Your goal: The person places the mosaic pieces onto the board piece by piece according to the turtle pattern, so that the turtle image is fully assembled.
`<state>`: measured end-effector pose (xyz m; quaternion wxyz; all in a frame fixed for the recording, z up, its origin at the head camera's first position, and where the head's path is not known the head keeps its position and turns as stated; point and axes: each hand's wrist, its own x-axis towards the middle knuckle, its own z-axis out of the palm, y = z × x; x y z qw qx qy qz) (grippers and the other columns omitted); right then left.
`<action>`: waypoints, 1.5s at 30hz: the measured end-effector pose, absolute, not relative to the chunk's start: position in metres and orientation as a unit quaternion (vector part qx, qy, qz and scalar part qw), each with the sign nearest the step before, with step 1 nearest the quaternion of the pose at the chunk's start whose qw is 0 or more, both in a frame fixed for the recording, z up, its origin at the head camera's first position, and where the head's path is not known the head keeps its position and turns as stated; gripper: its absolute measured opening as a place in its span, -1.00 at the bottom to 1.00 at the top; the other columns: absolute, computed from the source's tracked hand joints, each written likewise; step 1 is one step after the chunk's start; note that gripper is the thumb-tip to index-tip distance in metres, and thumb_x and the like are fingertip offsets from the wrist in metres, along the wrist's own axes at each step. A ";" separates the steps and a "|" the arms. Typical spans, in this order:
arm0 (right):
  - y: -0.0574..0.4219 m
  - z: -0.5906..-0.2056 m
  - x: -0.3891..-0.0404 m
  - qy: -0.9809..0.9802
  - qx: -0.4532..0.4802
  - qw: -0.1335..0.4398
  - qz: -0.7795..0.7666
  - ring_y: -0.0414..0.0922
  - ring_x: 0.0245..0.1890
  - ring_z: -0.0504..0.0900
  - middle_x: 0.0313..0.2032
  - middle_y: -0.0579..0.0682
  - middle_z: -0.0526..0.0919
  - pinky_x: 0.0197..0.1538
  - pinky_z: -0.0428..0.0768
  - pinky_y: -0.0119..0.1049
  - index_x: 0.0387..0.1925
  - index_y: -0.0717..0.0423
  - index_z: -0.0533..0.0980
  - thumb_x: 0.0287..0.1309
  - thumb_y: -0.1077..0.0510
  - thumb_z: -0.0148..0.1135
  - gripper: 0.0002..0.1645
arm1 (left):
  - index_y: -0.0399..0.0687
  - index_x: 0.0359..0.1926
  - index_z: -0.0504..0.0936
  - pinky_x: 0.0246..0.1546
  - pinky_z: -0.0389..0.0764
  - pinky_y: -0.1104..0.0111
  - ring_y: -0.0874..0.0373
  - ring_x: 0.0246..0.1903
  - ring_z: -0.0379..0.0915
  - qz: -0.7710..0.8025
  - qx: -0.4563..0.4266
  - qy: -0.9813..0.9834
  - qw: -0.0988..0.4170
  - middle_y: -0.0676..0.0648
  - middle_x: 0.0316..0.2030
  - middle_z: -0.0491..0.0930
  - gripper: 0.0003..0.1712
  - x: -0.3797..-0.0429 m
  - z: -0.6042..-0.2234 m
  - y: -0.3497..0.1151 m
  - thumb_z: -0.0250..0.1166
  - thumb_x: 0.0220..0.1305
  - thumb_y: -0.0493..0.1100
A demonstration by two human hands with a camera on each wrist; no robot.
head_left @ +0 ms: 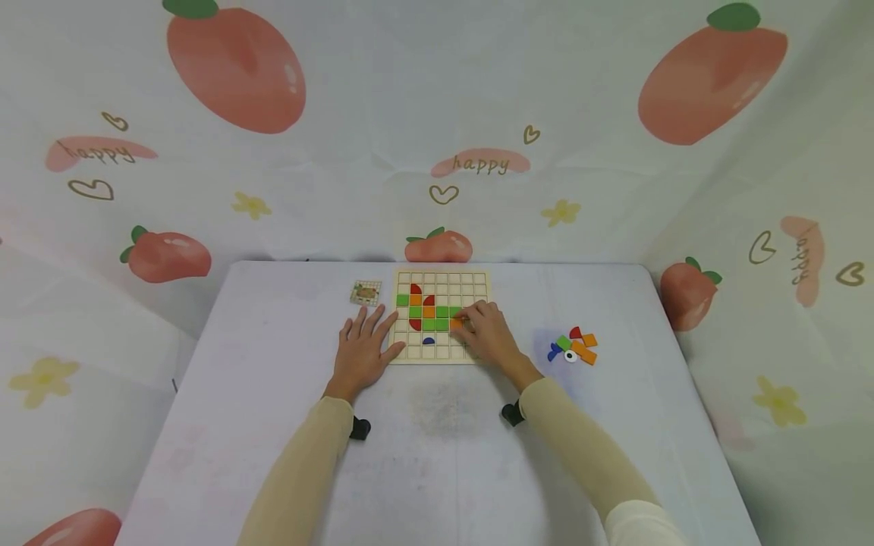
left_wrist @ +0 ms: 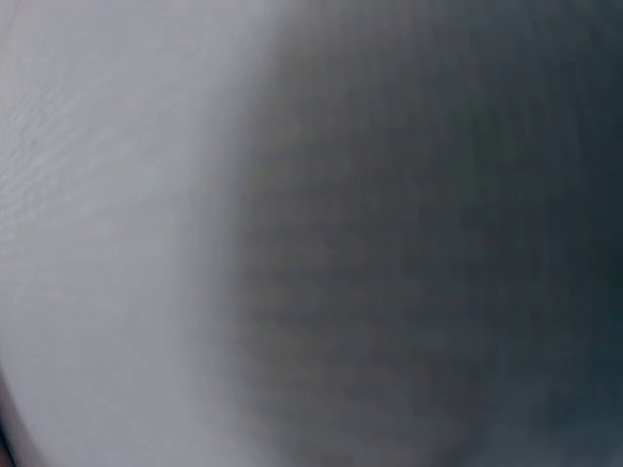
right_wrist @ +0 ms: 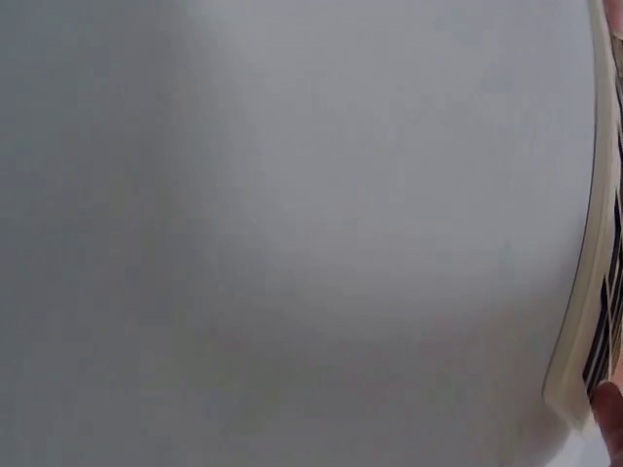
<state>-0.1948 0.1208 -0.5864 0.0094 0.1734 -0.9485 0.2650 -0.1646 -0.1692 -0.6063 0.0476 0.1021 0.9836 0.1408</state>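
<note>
A pale grid board (head_left: pixel 478 278) lies on the table with red, orange and green tiles set in its squares. My left hand (head_left: pixel 359 353) rests palm down at the board's left side, fingers spread, with fingertips at its edge. Over the right part of the board, my right hand (head_left: pixel 488 334) pinches an orange tile (head_left: pixel 456 324) at the end of the green row (head_left: pixel 435 324). A blue half-round piece (head_left: pixel 429 341) sits lower on the board. In the right wrist view the board's edge (right_wrist: pixel 576 350) shows beside a fingertip (right_wrist: pixel 609 413). The left wrist view is blurred.
A small picture card (head_left: pixel 366 293) lies left of the board. Right of my right hand is a loose pile with orange pieces (head_left: pixel 589 340), a green tile (head_left: pixel 563 343), a red piece (head_left: pixel 576 332), blue pieces (head_left: pixel 554 351) and a white eye piece (head_left: pixel 570 356). Printed cloth surrounds the table.
</note>
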 end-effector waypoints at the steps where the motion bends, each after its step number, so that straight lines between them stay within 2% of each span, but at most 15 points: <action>1: 0.122 -0.585 -0.194 -0.952 0.181 0.019 0.247 0.05 -0.02 0.47 0.00 0.05 0.58 0.13 0.49 -0.05 0.07 0.03 0.62 0.32 -0.13 0.33 -0.57 | 0.32 0.61 0.10 0.55 -0.14 -0.23 -0.18 0.64 -0.28 0.138 0.103 0.984 0.044 -0.02 0.64 -0.03 -0.16 -0.165 -0.607 -0.169 0.00 0.43 0.43; 5: 0.131 -0.581 -0.190 -0.967 0.183 0.044 0.173 0.12 0.18 0.47 0.20 0.13 0.51 0.25 0.50 0.05 0.22 0.08 0.49 0.37 -0.21 0.23 -0.41 | 0.32 0.60 0.11 0.54 -0.11 -0.23 -0.18 0.64 -0.26 0.133 0.104 0.985 0.038 -0.02 0.64 -0.02 -0.16 -0.164 -0.607 -0.170 -0.01 0.43 0.44; 8: 0.139 -0.581 -0.188 -0.976 0.168 0.035 0.138 0.18 0.36 0.38 0.37 0.20 0.39 0.38 0.41 0.14 0.38 0.07 0.36 0.38 -0.27 0.17 -0.25 | 0.34 0.61 0.08 0.55 -0.12 -0.22 -0.17 0.64 -0.28 0.130 0.105 0.985 0.045 -0.01 0.65 -0.04 -0.16 -0.164 -0.607 -0.172 -0.03 0.43 0.45; 13: 0.151 -0.581 -0.188 -0.983 0.135 -0.008 0.123 0.25 0.55 0.13 0.56 0.25 0.12 0.56 0.10 0.27 0.54 0.01 0.14 0.38 -0.39 0.06 -0.08 | 0.34 0.60 0.10 0.55 -0.10 -0.22 -0.18 0.64 -0.26 0.124 0.104 0.986 0.046 -0.02 0.64 -0.02 -0.16 -0.164 -0.605 -0.174 -0.01 0.43 0.45; 19: 0.171 -0.580 -0.185 -0.987 0.106 -0.060 0.107 0.29 0.63 -0.17 0.63 0.23 -0.15 0.59 -0.23 0.35 0.63 -0.03 -0.04 0.36 -0.47 -0.06 0.05 | 0.36 0.62 0.05 0.56 -0.12 -0.20 -0.15 0.65 -0.31 0.114 0.102 0.987 0.056 0.00 0.65 -0.07 -0.16 -0.164 -0.606 -0.175 -0.07 0.44 0.46; 26: 0.202 -0.582 -0.180 -0.987 0.084 -0.057 0.121 0.34 0.62 -0.19 0.63 0.27 -0.18 0.55 -0.28 0.42 0.62 0.02 -0.04 0.35 -0.46 -0.04 0.06 | 0.32 0.61 0.09 0.54 -0.09 -0.24 -0.19 0.64 -0.26 0.126 0.107 0.985 0.044 -0.02 0.64 -0.03 -0.16 -0.163 -0.607 -0.173 -0.03 0.44 0.44; 37: 0.255 -0.584 -0.169 -0.986 0.040 -0.067 0.147 0.40 0.60 -0.22 0.61 0.35 -0.20 0.53 -0.29 0.45 0.62 0.11 -0.06 0.38 -0.48 -0.06 0.10 | 0.38 0.62 0.02 0.55 -0.13 -0.22 -0.15 0.65 -0.33 0.118 0.108 0.986 0.051 0.02 0.66 -0.10 -0.15 -0.166 -0.612 -0.173 -0.10 0.45 0.48; 41: 0.274 -0.579 -0.164 -0.983 0.018 -0.079 0.162 0.40 0.60 -0.24 0.60 0.38 -0.22 0.53 -0.31 0.44 0.62 0.16 -0.08 0.43 -0.43 -0.08 0.06 | 0.38 0.62 0.02 0.55 -0.13 -0.22 -0.14 0.65 -0.33 0.122 0.109 0.985 0.051 0.02 0.66 -0.09 -0.16 -0.166 -0.610 -0.171 -0.09 0.45 0.47; 45: 0.292 -0.580 -0.159 -0.982 0.006 -0.067 0.178 0.44 0.57 -0.15 0.57 0.42 -0.13 0.53 -0.21 0.44 0.59 0.20 -0.01 0.52 -0.31 -0.13 -0.08 | 0.36 0.61 0.05 0.55 -0.11 -0.22 -0.16 0.65 -0.30 0.122 0.110 0.985 0.046 0.00 0.65 -0.07 -0.16 -0.166 -0.609 -0.170 -0.06 0.44 0.46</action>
